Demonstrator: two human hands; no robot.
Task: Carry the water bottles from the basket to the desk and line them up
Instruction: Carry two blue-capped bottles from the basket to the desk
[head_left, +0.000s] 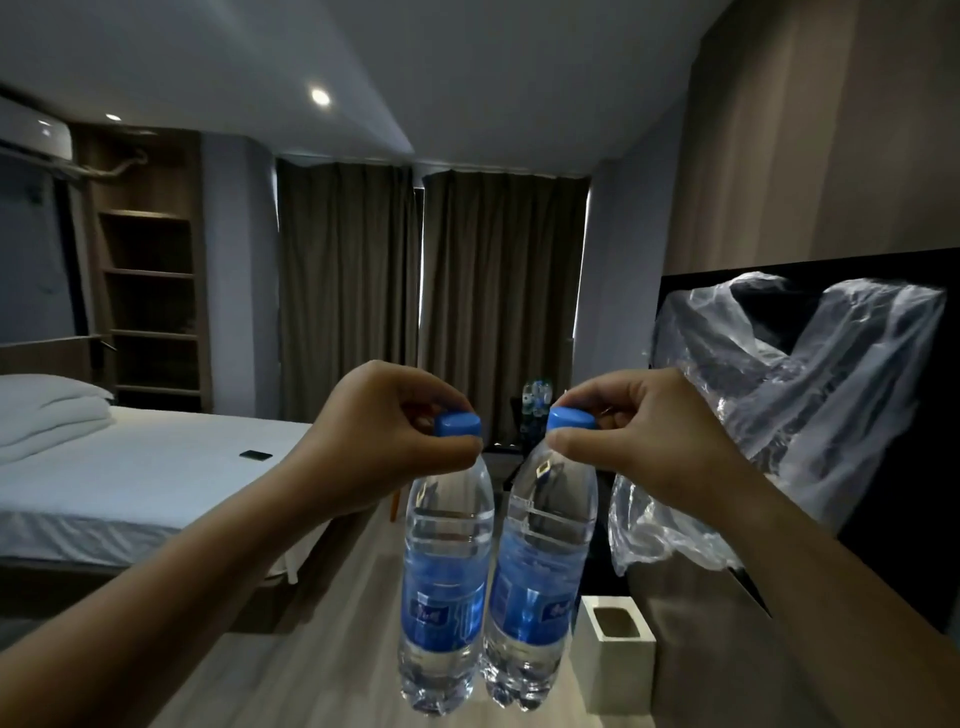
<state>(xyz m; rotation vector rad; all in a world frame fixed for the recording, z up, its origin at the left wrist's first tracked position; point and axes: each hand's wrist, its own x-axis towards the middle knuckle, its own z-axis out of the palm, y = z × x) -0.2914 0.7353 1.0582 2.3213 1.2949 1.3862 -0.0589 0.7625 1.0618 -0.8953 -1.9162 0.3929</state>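
Two clear water bottles with blue caps and blue labels hang side by side in front of me. My left hand (379, 441) pinches the neck of the left bottle (444, 582) just under its cap. My right hand (639, 441) pinches the right bottle (540, 577) the same way. Both bottles dangle upright above the wooden floor and nearly touch each other. Far ahead, by the curtains, several more bottles (535, 397) stand on a dark desk (506, 444). No basket is in view.
A bed (156, 467) with white sheets and a dark phone (255, 455) fills the left. A black panel draped in crumpled clear plastic (779, 415) stands close on the right. A small white bin (618, 649) sits on the floor below it.
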